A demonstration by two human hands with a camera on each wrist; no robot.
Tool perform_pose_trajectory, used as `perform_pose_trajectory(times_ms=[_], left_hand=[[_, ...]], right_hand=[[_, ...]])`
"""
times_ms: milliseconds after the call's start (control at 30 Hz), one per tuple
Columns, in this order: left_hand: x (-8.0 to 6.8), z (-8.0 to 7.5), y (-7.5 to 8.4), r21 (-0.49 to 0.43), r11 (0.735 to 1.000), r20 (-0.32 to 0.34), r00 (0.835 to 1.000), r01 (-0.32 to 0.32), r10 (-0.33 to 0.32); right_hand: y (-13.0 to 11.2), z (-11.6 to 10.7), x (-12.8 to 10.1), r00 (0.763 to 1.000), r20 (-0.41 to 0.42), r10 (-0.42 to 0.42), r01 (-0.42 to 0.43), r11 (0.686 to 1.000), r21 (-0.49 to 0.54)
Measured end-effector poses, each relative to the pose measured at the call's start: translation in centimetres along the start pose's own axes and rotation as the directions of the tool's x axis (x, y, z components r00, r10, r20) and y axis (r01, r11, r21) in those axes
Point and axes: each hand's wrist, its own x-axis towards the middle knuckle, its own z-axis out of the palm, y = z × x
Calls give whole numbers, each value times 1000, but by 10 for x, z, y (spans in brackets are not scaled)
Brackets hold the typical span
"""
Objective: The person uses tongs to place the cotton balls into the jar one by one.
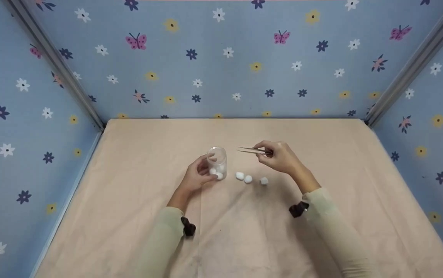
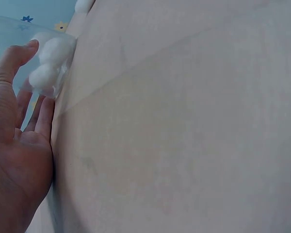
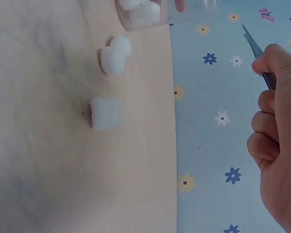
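My left hand [image 1: 195, 177] holds a clear plastic jar [image 1: 217, 160] upright on the table, fingers behind it and thumb along its near side. Several white cotton balls [image 2: 52, 58] lie in the bottom of the jar. To the right, my right hand [image 1: 281, 157] pinches metal tweezers [image 1: 249, 150], raised above the table with the tips pointing left toward the jar. Nothing shows between the tweezer tips, which stand slightly apart. Three white cotton balls lie on the cloth: two side by side near the jar [image 1: 240, 176], one farther right [image 1: 264, 181].
A pale peach cloth [image 1: 244, 239] covers the table. Blue panels [image 1: 221, 61] with flowers and butterflies stand at the back and both sides, joined by grey corner posts [image 1: 57, 63]. Dark wrist cameras [image 1: 298, 209] sit at both cuffs.
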Motion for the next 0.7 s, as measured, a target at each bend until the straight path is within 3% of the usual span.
perform_pose_trajectory(times_ms=[333, 700], left_hand=[[1, 0, 1, -14, 1000, 10, 1000, -8, 8], [1, 0, -1, -8, 1000, 12, 1000, -9, 9]], right_hand=[[7, 0, -6, 1000, 5, 23, -23, 1000, -13], [11, 8, -14, 995, 80, 55, -51, 998, -42]])
